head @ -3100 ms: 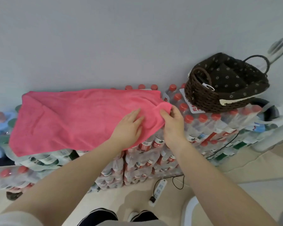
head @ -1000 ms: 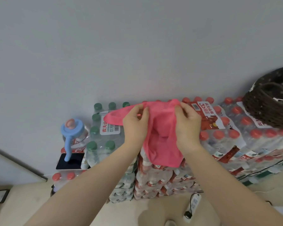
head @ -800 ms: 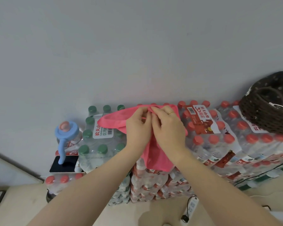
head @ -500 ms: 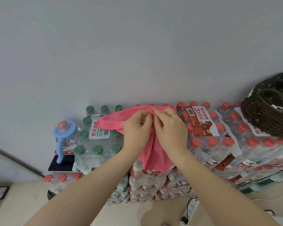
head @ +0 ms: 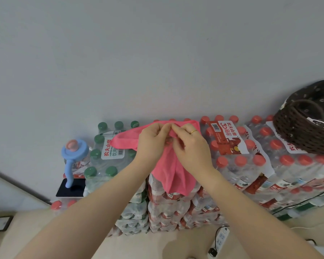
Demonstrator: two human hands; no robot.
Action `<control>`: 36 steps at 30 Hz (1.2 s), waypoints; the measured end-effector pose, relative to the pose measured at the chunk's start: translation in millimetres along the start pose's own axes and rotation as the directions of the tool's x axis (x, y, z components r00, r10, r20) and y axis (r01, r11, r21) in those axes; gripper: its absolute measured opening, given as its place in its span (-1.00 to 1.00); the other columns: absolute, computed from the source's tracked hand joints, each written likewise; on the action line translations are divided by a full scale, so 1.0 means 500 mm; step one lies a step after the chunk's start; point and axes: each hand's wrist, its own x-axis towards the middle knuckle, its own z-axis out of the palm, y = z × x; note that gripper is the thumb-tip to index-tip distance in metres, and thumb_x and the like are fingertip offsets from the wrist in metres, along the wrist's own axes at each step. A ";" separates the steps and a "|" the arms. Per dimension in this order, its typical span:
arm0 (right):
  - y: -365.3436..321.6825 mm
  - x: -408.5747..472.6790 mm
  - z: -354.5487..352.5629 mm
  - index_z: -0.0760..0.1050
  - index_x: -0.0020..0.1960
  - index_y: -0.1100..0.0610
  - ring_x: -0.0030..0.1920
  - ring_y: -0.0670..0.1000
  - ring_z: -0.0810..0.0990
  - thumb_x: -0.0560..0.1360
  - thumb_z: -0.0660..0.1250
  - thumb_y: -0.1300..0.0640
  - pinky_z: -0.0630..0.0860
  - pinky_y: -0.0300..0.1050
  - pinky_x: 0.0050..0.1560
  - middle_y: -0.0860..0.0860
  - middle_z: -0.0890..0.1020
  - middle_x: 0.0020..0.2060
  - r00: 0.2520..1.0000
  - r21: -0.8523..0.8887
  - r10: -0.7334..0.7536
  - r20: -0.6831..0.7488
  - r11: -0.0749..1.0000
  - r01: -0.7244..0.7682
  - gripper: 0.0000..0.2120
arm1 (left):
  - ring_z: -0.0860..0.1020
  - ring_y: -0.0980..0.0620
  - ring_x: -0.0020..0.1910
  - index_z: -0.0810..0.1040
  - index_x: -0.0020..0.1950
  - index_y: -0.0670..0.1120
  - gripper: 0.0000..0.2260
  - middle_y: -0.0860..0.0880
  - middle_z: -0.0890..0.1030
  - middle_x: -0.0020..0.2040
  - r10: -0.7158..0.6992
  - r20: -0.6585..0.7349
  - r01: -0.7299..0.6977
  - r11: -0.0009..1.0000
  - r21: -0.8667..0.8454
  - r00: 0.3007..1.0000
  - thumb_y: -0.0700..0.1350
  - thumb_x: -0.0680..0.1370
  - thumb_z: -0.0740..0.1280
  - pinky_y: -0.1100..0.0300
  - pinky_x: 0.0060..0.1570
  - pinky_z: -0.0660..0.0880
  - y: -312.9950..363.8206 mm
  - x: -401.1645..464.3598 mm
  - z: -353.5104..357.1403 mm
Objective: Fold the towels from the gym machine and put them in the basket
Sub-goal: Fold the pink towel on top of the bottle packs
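Two hands, left (head: pixel 151 141) and right (head: pixel 190 146), pinch towel (head: pixel 174 172) top edge; soft, light, limp cloth, best gripped at corners.

Head view, facing the wall

We look forward and down from head height, close over our hands (head: pixel 174 144), onto stacked bottle packs (head: pixel 238 165) against the wall (head: pixel 157 53).

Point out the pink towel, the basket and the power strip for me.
pink towel (head: pixel 173 176): head view, on the hanging part below the hands.
basket (head: pixel 299 134): head view, on its woven side wall.
power strip (head: pixel 220 238): head view, on its white body on the floor.
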 end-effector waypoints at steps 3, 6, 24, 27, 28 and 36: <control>-0.003 -0.001 -0.001 0.43 0.33 0.13 -0.11 -0.20 0.39 0.50 0.20 0.22 0.35 -0.35 -0.10 0.01 0.51 -0.01 0.992 0.145 0.121 0.032 0.982 -0.124 -0.60 | 0.56 0.17 -0.44 0.53 -0.26 -0.13 -0.79 -0.02 0.59 -0.39 -0.014 -0.071 0.005 0.992 -0.130 0.997 -0.14 0.57 0.26 0.33 -0.39 0.51 0.030 0.005 -0.004; -0.003 -0.010 -0.005 0.41 0.34 0.16 0.00 -0.10 0.44 0.51 0.20 0.34 0.44 -0.18 0.07 0.07 0.52 0.10 0.970 0.222 0.237 0.057 0.944 -0.244 -0.59 | 0.52 0.14 -0.50 0.52 -0.27 -0.14 -0.79 -0.02 0.57 -0.45 0.006 -0.101 -0.026 0.979 -0.201 0.995 -0.14 0.56 0.28 0.31 -0.43 0.51 0.071 0.016 -0.011; 0.001 -0.018 -0.214 0.35 0.21 0.17 -0.40 -0.06 0.43 0.57 0.10 0.24 0.32 -0.30 -0.49 0.07 0.55 -0.25 0.649 0.153 0.734 -0.201 0.678 -0.719 -0.78 | 0.43 0.05 -0.43 0.40 -0.30 -0.06 -0.72 0.09 0.51 -0.62 0.057 -0.280 -0.131 0.958 -0.253 0.958 0.00 0.60 0.17 0.07 -0.17 0.37 0.153 0.049 -0.115; -0.016 0.003 -0.228 0.39 -0.09 0.18 -0.59 0.00 0.48 0.59 0.05 0.17 0.34 -0.36 -0.64 -0.03 0.53 -0.62 0.443 0.754 0.897 0.009 0.285 -0.592 -0.82 | 0.44 0.11 -0.45 0.41 -0.27 -0.07 -0.74 0.10 0.52 -0.60 0.060 -0.258 -0.148 0.929 -0.339 0.964 -0.04 0.60 0.18 0.21 -0.26 0.39 0.164 0.018 -0.116; -0.028 0.008 -0.239 0.41 -0.14 0.17 -0.59 -0.02 0.54 0.60 0.05 0.15 0.42 -0.35 -0.60 -0.01 0.56 -0.62 0.416 0.872 0.900 0.130 0.096 -0.480 -0.77 | 0.43 0.14 -0.48 0.42 -0.27 -0.07 -0.75 0.11 0.52 -0.60 0.068 -0.260 -0.160 0.922 -0.353 0.963 -0.04 0.60 0.19 0.25 -0.31 0.38 0.171 0.007 -0.115; -0.093 0.016 -0.369 0.42 0.03 0.21 -0.32 0.04 0.60 0.59 0.05 0.24 0.59 -0.15 -0.35 0.13 0.56 -0.26 0.580 0.983 0.808 0.106 0.003 -0.183 -0.82 | 0.38 0.21 -0.57 0.36 -0.15 -0.06 -0.87 0.08 0.44 -0.56 0.068 -0.319 -0.241 0.804 -0.543 0.945 -0.13 0.59 0.20 0.30 -0.40 0.31 0.242 -0.104 -0.052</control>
